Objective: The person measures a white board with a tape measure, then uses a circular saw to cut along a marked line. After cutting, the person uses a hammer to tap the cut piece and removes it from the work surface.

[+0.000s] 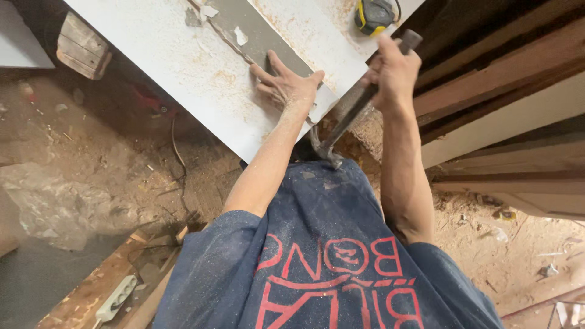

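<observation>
Hammer gripped at the near edge of a white board

Nearest, the hammer (353,113) has its head low by the person's blue shirt (317,244), its long axis slanting up and away to the right, handle end past the fist. The right hand (393,73) is clenched around that handle. The left hand (286,85) lies flat and spread on the white board (183,67), just by its near edge and corner, touching a grey strip (256,30). Farther off, a tape measure (373,13) rests. Sawdust floor (91,158) lies open at left; stacked timber (499,79) crowds the right.
</observation>
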